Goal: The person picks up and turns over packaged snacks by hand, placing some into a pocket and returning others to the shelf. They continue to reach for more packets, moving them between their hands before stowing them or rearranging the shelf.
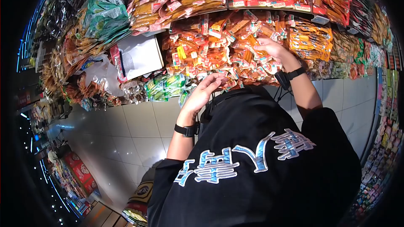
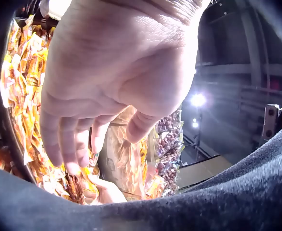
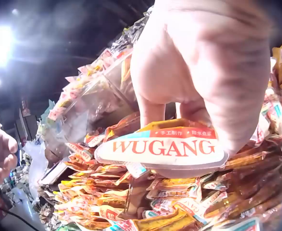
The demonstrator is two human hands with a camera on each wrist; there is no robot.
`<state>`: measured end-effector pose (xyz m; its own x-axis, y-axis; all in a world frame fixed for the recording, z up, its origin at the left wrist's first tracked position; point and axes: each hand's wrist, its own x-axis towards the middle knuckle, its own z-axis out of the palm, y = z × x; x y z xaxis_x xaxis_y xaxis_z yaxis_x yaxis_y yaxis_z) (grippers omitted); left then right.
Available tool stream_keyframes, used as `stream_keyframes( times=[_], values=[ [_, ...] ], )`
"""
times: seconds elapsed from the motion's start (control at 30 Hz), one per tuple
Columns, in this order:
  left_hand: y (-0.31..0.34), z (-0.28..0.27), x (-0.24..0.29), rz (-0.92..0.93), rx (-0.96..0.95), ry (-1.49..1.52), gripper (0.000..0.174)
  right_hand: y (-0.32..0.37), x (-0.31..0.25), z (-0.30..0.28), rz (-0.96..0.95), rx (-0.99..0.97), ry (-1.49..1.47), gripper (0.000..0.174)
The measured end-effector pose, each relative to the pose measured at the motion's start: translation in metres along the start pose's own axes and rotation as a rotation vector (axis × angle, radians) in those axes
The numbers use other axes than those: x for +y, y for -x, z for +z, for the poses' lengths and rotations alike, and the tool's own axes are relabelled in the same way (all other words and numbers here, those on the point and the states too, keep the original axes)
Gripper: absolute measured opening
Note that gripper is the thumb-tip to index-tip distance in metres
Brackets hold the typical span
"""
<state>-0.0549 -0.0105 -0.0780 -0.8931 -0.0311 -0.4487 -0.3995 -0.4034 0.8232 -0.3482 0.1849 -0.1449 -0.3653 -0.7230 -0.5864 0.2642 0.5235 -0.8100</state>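
My right hand (image 1: 271,49) is over the middle of a bin of small orange snack packets. In the right wrist view, that hand (image 3: 203,72) pinches a snack packet (image 3: 162,150) with a white WUGANG label between thumb and fingers. My left hand (image 1: 207,88) is at the bin's front edge, beside loose snack packets (image 1: 198,56). Seen from the left wrist, this hand (image 2: 117,72) has its fingers bent loosely downward, thumb apart, with no packet between them. The right hand's fingers show small below it.
Stacked larger snack packs (image 1: 176,0) fill the shelf behind. A white notepad (image 1: 141,56) lies to the left, by green packets (image 1: 166,87) and a clear plastic bag (image 1: 103,75). Yellow-orange packs (image 1: 310,40) are stacked at right. Tiled floor (image 1: 145,120) shows below the bins.
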Motion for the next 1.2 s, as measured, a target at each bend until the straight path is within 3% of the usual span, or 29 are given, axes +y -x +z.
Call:
stream_keyframes(
  times=[0.07,0.1,0.17,0.2,0.3,0.33,0.37,0.4,0.5,0.57,0.67,0.7,0.87,1.0,1.1,1.2],
  values=[
    [-0.002,0.007,0.0,0.015,0.007,-0.019,0.037,0.018,0.006,0.005,-0.096,-0.047,-0.146,0.045],
    [-0.003,0.011,0.001,0.023,0.012,-0.029,0.037,0.027,0.013,0.014,-0.157,0.1,-0.167,0.042],
    [-0.006,0.019,-0.001,0.033,0.011,-0.067,0.037,0.036,0.011,0.008,-0.073,-0.186,-0.119,0.043],
    [-0.009,0.024,-0.001,0.039,0.01,-0.087,0.037,0.065,-0.022,0.029,-0.05,-0.162,-0.13,0.044],
    [-0.014,0.046,0.002,0.146,-0.011,-0.183,0.038,0.082,-0.024,0.044,-0.162,-0.473,-0.132,0.045],
    [-0.012,0.057,0.009,0.055,0.021,-0.073,0.04,0.091,-0.03,0.053,-0.244,-0.488,-0.113,0.045],
    [-0.016,0.067,0.003,0.088,0.09,0.004,0.034,0.1,-0.032,0.06,-0.324,-0.503,-0.092,0.045],
    [-0.019,0.073,-0.004,0.114,0.136,0.072,0.029,0.108,-0.032,0.062,-0.279,-0.492,-0.083,0.042],
    [-0.029,0.093,-0.023,0.209,0.253,0.129,0.025,0.133,-0.04,0.051,-0.226,-0.425,0.337,0.032],
    [-0.034,0.111,-0.031,0.26,0.228,0.177,0.02,0.13,-0.004,0.043,-0.38,-0.434,0.248,0.022],
    [-0.039,0.157,-0.027,0.283,0.262,0.275,0.016,0.162,0.008,0.023,-0.336,-0.425,0.224,0.023],
    [-0.039,0.169,-0.027,0.324,0.2,0.329,0.026,0.182,-0.002,0.014,-0.38,-0.397,0.367,0.023],
    [-0.048,0.214,-0.06,0.403,0.16,0.31,0.035,0.201,0.066,-0.006,-0.287,-0.416,0.153,0.028],
    [-0.046,0.255,-0.066,0.405,0.033,0.345,0.039,0.242,0.057,-0.025,-0.088,-0.555,0.128,0.033],
    [-0.042,0.271,-0.071,0.298,-0.06,0.414,0.033,0.263,0.073,-0.03,-0.137,-0.482,0.161,0.031],
    [-0.035,0.274,-0.082,0.245,-0.037,0.373,0.034,0.27,0.083,-0.035,-0.169,-0.505,0.158,0.033]
  ],
)
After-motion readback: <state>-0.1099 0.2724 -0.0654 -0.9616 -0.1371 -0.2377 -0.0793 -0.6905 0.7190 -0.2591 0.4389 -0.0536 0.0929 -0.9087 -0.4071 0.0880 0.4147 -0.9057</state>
